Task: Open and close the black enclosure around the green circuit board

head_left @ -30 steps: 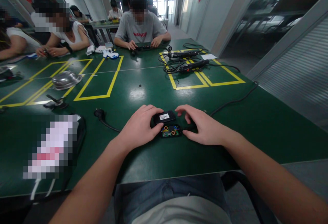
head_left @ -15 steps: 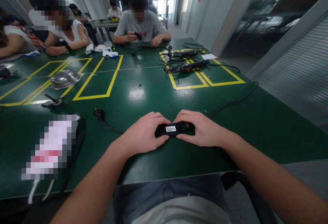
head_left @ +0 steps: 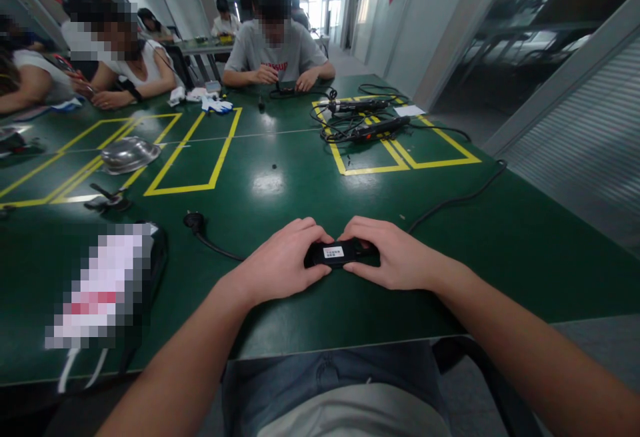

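A small black oblong case (head_left: pixel 334 252) with a white printed label facing up lies just over the table near its front edge. My left hand (head_left: pixel 283 258) grips its left end, thumb on the near side and fingers on the far side. The right end is held the same way by my right hand (head_left: pixel 393 252). Both hands cover the ends, so how the cables meet the case is hidden. A black cord with a plug (head_left: pixel 194 222) comes out from under my left hand. Beyond my right hand another black cable (head_left: pixel 450 196) runs toward the table's right edge.
On the left stand a blurred-out pale object (head_left: pixel 103 284) with white cables, a dark clamp-like part (head_left: pixel 109 198) and a metal bowl (head_left: pixel 131 154). Black corded power tools (head_left: pixel 373 128) lie at the far right on yellow tape. A co-worker (head_left: pixel 280 50) sits opposite; others sit further left.
My hands and the black case stay almost the same. The co-worker opposite has lowered a small black thing toward the table. The view has shifted slightly.
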Demonstrator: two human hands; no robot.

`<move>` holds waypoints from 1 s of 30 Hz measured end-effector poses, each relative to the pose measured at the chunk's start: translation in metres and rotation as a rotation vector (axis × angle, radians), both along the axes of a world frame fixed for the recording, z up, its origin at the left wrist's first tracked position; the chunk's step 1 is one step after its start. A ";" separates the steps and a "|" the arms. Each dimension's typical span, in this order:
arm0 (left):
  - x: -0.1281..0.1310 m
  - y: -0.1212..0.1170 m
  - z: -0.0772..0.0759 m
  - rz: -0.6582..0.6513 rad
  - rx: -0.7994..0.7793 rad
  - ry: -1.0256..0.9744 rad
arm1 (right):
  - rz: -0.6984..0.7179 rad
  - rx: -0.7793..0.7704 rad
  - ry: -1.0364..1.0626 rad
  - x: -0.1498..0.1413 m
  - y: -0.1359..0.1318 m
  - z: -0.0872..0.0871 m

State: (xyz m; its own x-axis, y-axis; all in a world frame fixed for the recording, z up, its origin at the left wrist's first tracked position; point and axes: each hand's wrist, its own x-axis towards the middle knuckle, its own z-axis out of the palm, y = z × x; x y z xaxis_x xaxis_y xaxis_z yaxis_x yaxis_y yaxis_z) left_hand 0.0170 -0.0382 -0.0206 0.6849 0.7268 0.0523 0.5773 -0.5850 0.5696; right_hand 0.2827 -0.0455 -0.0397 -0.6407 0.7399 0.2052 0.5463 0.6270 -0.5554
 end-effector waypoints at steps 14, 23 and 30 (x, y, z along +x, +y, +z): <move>-0.002 0.000 0.001 0.007 0.006 -0.006 | -0.012 -0.005 0.027 -0.002 -0.001 0.001; -0.001 -0.001 0.000 0.010 0.007 -0.012 | -0.012 0.001 0.018 -0.001 -0.001 0.000; -0.001 0.001 0.004 0.021 -0.005 -0.099 | -0.102 -0.060 0.033 0.000 -0.002 -0.001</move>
